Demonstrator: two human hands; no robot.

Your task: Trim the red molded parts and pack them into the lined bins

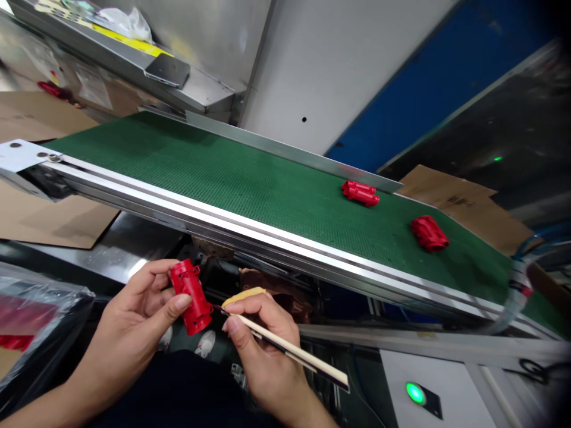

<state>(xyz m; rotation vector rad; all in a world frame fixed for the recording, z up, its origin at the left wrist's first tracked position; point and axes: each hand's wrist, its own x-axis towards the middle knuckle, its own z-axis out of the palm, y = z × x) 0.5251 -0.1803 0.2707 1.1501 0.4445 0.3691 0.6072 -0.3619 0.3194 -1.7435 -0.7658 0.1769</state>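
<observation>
My left hand (129,315) and right hand (261,339) work apart below the green conveyor belt (250,184), where two more red parts (360,193) lie. My left clamps a third red part (191,296); my right pinches a thin stick (294,351), its tip just beside that part.

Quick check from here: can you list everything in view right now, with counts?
conveyor belt: 1, green, across the view
side rail: 1, silver, along the belt's near edge
moulded parts: 2, red, lying on the belt
bagged parts: count unclear, red, under clear plastic, lower left
cardboard sheets: several, brown, beside the belt
indicator lamp: 1, green, lit, lower right
wall panel: 1, blue, upper right
held part: 1, red, in the left hand
slim tool: 1, cream, in the right hand, tip at the held part
left hand: 1, gripping the held part
right hand: 1, gripping the slim tool
</observation>
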